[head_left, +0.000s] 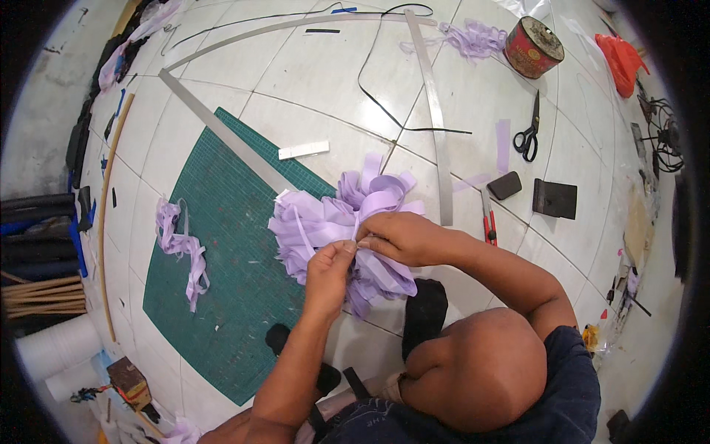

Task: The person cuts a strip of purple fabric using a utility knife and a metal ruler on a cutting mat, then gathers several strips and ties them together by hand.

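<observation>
A large, loose bunch of lilac fabric strips [307,222] lies in front of me, partly over the green cutting mat [222,340]. At its near middle, the fingertips of my left hand [329,272] pinch a lilac strip. Touching those fingertips from the right, my right hand [403,238] is closed on the strips as well, its fingers bent around them. The exact spot between the fingertips is hidden. Looped strip ends spread above and below my hands. A smaller tangle of lilac strips [181,244] rests on the mat to the left.
Flat metal bars [436,118] frame the tiled floor ahead. To the right lie black-handled scissors [526,140], a red cutter [489,226] and dark blocks [555,198]. Far right are a red tin [534,48] and a red plastic bag [620,65]. A wooden stick [109,192] runs along the left.
</observation>
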Demonstrator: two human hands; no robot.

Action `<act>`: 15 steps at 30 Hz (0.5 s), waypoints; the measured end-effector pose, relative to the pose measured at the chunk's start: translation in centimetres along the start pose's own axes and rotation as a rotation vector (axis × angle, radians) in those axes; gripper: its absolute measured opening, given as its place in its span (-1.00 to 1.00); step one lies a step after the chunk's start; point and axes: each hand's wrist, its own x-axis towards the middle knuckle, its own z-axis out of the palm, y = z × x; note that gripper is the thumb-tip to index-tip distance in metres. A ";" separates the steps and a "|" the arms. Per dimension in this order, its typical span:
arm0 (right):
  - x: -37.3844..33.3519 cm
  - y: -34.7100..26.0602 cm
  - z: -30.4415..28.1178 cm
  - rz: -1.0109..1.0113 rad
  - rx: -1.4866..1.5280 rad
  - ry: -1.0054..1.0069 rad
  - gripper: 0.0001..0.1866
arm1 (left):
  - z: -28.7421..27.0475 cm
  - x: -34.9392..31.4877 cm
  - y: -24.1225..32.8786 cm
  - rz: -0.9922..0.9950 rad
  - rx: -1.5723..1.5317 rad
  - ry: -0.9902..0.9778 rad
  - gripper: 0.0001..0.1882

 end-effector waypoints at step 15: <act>-0.4 4.1 -0.8 0.105 -0.363 0.059 -0.74 | -3.6 0.4 -0.8 0.303 0.874 0.243 -0.76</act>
